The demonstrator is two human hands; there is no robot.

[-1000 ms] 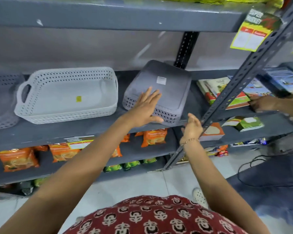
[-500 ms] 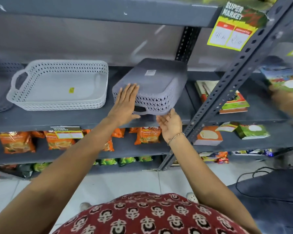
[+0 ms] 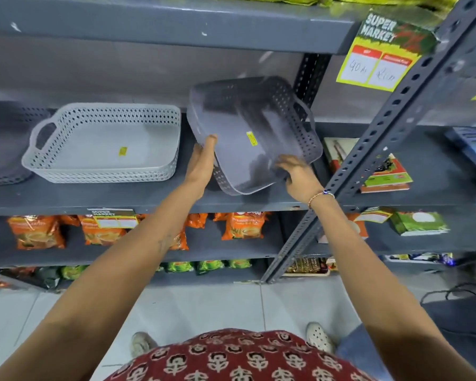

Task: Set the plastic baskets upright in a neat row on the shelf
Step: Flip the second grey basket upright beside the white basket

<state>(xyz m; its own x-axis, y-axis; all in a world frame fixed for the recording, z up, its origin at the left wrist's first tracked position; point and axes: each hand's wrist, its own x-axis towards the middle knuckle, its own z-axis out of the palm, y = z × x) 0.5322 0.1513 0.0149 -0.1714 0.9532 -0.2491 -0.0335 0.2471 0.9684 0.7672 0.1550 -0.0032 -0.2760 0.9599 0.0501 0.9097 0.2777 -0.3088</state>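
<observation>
Grey basket tilted in both hands above the shelf.

The left hand (image 3: 201, 167) has its fingers clamped on the grey basket (image 3: 254, 133) rim; the right hand (image 3: 296, 171) grips its near corner. Risk, as judged: a tilted, partly raised basket may slip, or strike the white basket (image 3: 105, 144) just left of it. Count: two full baskets, a third cut off far left.

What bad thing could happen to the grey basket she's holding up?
The grey basket is tilted, off the shelf, gripped only at its edges by the left hand and right hand, so it might slip and fall. As it turns, its far handle could bump the black upright post behind it. Set down carelessly, it could knock the white basket and spoil the row.
</observation>
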